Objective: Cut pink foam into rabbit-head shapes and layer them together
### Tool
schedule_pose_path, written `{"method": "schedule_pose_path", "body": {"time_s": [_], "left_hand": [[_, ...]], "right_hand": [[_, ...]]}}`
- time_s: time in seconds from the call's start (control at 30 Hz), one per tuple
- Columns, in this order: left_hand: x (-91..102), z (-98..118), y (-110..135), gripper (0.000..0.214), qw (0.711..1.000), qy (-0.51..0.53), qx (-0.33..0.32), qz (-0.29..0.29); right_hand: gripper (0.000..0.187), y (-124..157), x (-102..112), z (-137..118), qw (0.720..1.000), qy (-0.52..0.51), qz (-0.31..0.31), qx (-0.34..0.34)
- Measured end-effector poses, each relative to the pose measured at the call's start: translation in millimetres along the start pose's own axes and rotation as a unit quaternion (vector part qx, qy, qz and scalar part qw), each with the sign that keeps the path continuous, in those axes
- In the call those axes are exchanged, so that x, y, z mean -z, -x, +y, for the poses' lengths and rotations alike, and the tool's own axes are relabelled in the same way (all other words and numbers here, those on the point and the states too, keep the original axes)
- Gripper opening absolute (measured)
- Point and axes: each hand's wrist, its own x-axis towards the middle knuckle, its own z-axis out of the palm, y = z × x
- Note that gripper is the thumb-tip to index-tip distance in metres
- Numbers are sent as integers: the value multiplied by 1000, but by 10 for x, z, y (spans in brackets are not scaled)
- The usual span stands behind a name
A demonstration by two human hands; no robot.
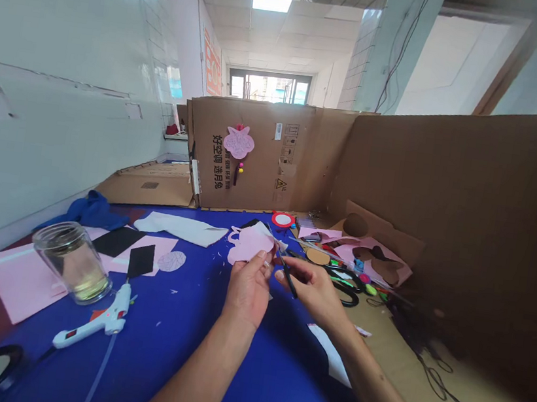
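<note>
My left hand (248, 285) pinches a pink foam cut-out (249, 243) and holds it up over the blue table cover (173, 327). My right hand (316, 289) is closed round a thin dark tool (288, 279), a pen or small blade, whose tip points at the edge of the pink piece. The two hands almost touch at the fingertips. Black-handled scissors (348, 289) lie just right of my right hand.
A white glue gun (99, 320) and a glass jar (73, 261) stand at the left, by pink sheets (20, 280) and black pieces (128, 248). A tape roll (282, 219), pink scraps and small items lie at the back. Cardboard walls (446, 204) enclose the back and right.
</note>
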Motion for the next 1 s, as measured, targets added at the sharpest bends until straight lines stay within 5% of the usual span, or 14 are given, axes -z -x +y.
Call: {"method": "schedule_pose_path", "body": {"time_s": [0.6, 0.8, 1.0], "left_hand": [[11, 128, 59, 31, 1000, -1, -3, -3], [-25, 165, 98, 37, 1000, -1, -8, -8], [-25, 163, 106, 42, 1000, -19, -18, -17]], "right_hand": [[57, 20, 9, -70, 997, -49, -23, -55], [44, 28, 45, -44, 995, -79, -45, -37], [51, 25, 68, 39, 996, -74, -54, -22]]}}
